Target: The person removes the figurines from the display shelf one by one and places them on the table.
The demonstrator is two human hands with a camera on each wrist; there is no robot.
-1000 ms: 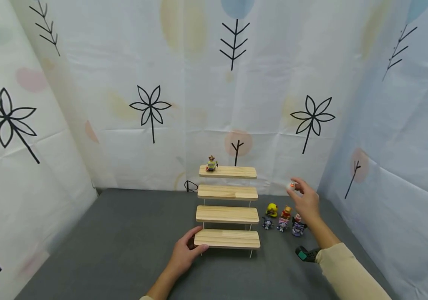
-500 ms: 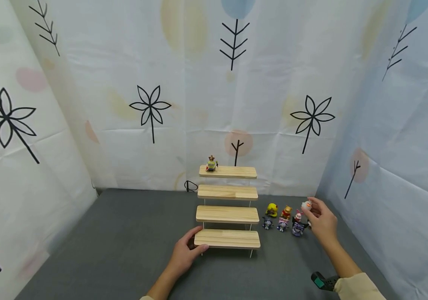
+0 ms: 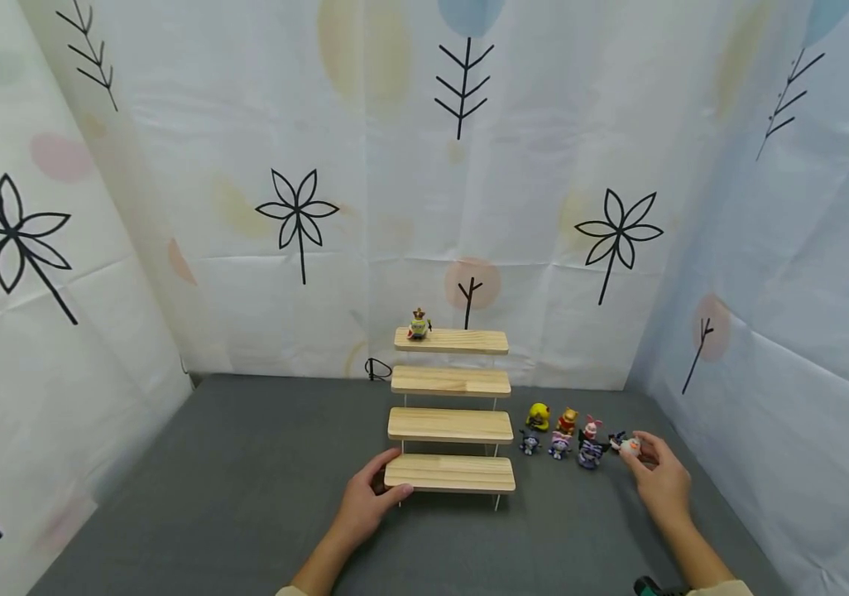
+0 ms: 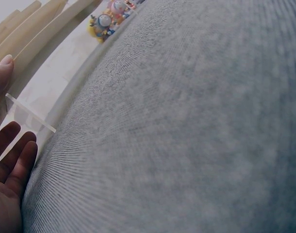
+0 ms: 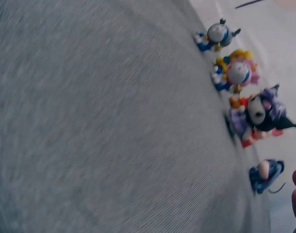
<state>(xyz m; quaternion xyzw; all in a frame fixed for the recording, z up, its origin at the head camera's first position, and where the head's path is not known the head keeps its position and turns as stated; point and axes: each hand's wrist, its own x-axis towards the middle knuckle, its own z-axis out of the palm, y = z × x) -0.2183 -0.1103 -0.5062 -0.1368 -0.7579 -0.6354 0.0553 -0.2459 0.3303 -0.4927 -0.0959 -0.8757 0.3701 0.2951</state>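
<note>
A small white figurine (image 3: pixel 629 447) with an orange spot is pinched between the thumb and fingers of my right hand (image 3: pixel 664 484), low at the right end of a group of figurines. Just behind it is a dark blue figurine (image 5: pixel 267 174). My left hand (image 3: pixel 362 501) grips the left end of the lowest board of a four-step wooden display stand (image 3: pixel 450 473), thumb along the front edge. In the left wrist view its fingers (image 4: pixel 14 160) lie below the board, beside a clear support. On the top board stands a yellow crowned figurine (image 3: pixel 418 325).
Right of the stand, two rows hold a yellow figurine (image 3: pixel 539 416), a bear figurine (image 3: pixel 567 421), a pink figurine (image 3: pixel 592 427) and a purple-black one (image 3: pixel 590 454), among others. A black cable (image 3: pixel 377 370) lies behind the stand. Patterned cloth walls (image 3: pixel 395 165) enclose the grey table (image 3: pixel 246 480).
My right hand has carried the white figurine right, then down and toward me, from above the group to its right end. My left hand has stayed on the stand.
</note>
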